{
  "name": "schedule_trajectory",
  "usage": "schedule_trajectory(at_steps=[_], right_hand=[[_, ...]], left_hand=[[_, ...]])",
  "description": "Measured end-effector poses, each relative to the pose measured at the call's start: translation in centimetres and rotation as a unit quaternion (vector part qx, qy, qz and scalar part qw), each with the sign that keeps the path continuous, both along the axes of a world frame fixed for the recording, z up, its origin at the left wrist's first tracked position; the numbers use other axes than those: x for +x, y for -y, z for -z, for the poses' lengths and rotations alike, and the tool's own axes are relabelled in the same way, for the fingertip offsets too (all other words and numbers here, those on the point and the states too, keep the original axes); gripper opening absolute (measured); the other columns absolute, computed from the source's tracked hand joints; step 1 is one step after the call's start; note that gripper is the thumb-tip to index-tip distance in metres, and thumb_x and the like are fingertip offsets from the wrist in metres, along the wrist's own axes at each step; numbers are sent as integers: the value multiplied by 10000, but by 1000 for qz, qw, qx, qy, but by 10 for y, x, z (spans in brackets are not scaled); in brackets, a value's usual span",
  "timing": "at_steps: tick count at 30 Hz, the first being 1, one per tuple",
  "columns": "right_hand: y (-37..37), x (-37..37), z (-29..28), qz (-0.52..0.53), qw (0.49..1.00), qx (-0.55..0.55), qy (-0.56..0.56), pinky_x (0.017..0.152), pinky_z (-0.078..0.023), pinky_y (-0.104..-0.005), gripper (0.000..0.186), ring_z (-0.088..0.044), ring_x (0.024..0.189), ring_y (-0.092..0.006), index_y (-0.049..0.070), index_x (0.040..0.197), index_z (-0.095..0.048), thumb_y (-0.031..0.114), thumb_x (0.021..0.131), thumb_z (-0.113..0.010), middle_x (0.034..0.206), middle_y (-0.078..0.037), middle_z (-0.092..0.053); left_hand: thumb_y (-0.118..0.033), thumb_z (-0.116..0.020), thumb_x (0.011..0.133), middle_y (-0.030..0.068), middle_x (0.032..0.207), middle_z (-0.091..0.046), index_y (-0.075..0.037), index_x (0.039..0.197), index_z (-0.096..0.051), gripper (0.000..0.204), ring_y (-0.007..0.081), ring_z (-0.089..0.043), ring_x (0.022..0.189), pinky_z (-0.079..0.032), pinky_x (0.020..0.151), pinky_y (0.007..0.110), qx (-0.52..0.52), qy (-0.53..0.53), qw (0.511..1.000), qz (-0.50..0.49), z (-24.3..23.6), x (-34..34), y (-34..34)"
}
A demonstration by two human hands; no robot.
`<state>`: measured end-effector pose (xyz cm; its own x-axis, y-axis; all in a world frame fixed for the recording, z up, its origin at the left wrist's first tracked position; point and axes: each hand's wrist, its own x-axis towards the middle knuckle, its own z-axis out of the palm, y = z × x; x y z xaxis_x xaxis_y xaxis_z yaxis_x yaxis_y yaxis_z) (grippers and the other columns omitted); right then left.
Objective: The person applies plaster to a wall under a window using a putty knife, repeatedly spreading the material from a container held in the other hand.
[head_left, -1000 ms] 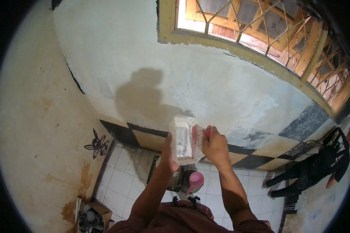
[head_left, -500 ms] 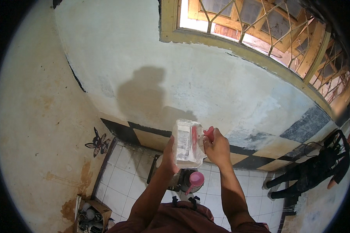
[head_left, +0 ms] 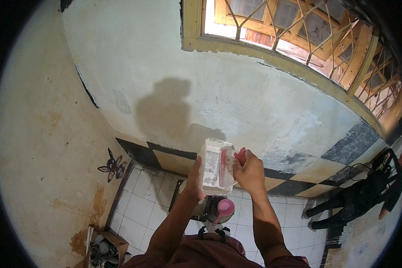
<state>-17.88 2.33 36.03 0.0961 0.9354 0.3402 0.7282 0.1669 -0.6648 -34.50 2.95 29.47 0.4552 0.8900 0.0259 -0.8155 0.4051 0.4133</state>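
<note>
Holding a whitish tray (head_left: pixel 216 190), the left hand (head_left: pixel 194 182) is partly hidden.

Your head-worn left fisheye looks down over your left hand (head_left: pixel 193 182) and right hand (head_left: pixel 250 172), near mid-frame, facing the patchily painted wall (head_left: pixel 254 102), with the white-tiled floor (head_left: pixel 250 225) farther below

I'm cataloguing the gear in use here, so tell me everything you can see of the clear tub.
The tub is rectangular and see-through, apparently plastic, with slightly rounded corners and a whitish, smeared look. Its longer sides run roughly up and down the picture; it is held in the air before the wall. The left hand grips its left side. At its right side, the right hand holds a red-handled tool; reddish colour shows within the tub's outline there. Its contents are unclear.
</note>
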Motion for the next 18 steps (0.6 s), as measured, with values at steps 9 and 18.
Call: schedule_trajectory(at_steps=[9,18], right_hand=[[-18,18,13,-24,997,-30,-65,606,-488,-379,160,-643,634,-295,-41,839,-597,108,800,-641,688,-198,-634],[-22,17,6,-87,992,-41,-83,589,-456,-312,88,-562,606,-150,-28,865,-611,56,838,-613,682,-97,-629]], left_hand=[[-510,-400,971,103,1271,-571,-74,1368,-446,591,265,-588,1139,-486,969,446,14,-51,999,-3,-5,-1,4],[-474,-360,992,95,1272,-568,-87,1371,-444,548,258,-578,1151,-484,971,440,10,-31,999,4,1,-7,-3]])
